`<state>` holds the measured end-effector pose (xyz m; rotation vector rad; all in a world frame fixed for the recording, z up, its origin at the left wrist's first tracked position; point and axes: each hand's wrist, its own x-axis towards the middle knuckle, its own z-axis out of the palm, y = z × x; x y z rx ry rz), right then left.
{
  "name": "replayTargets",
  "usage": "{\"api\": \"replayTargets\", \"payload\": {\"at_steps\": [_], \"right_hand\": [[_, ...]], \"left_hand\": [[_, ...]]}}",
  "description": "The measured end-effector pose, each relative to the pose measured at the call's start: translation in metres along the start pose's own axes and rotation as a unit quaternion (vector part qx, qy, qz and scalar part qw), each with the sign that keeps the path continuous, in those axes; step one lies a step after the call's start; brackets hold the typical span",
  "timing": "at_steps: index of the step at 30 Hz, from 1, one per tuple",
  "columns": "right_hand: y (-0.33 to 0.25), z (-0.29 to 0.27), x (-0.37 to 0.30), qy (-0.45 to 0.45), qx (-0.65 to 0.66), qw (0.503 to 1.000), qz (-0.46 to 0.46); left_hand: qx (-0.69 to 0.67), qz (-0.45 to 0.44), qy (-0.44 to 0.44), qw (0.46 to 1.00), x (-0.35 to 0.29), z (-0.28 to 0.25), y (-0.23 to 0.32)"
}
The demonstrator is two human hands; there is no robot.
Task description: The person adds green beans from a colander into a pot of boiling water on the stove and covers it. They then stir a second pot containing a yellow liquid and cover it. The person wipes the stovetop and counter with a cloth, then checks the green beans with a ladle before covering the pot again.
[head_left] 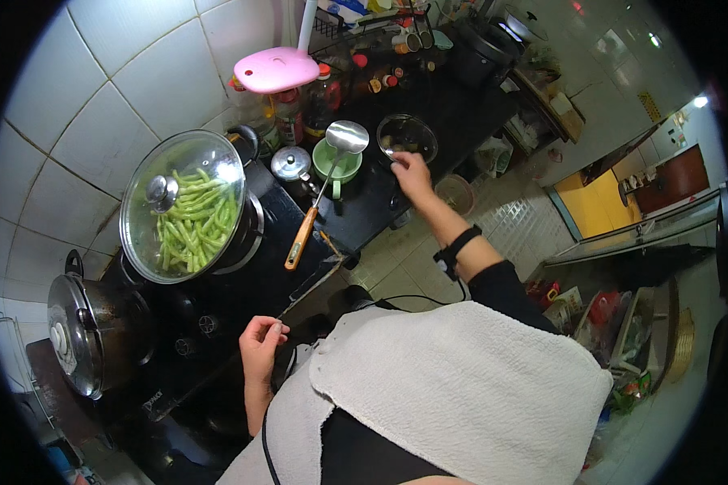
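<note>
My right hand point(413, 176) reaches over the dark counter to a clear round bowl point(433, 144), its fingers closed on the near rim. Small dark pieces lie in that bowl. Just left of it, a ladle point(302, 238) with a wooden handle rests across a green mug point(325, 162). My left hand point(260, 347) hovers by the counter's front edge, fingers curled together, with nothing visible in them. Green pods or peppers point(194, 218) fill a pan on the stove beneath a domed glass lid point(141, 230).
A lidded metal pot point(289, 164) stands beside the mug. At the left is a pressure cooker point(97, 331). A pink paddle-shaped object point(277, 70) hangs above several bottles. Farther back stands a black appliance point(481, 50); shelves with bags point(615, 323) line the right.
</note>
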<state>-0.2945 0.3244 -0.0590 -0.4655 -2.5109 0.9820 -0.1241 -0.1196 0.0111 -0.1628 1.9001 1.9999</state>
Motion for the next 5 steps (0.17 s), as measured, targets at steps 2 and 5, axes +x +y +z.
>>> {"api": "replayTargets", "payload": {"at_steps": [2, 5], "right_hand": [[0.014, -0.012, 0.035, 0.039, -0.103, 0.994, 0.016], [0.03, -0.019, 0.078, -0.033, -0.206, 0.978, 0.019]], "left_hand": [[0.009, -0.008, -0.008, 1.0, 0.004, 0.012, 0.01], [0.029, -0.017, -0.074, 0.997, 0.016, 0.042, 0.024]]}}
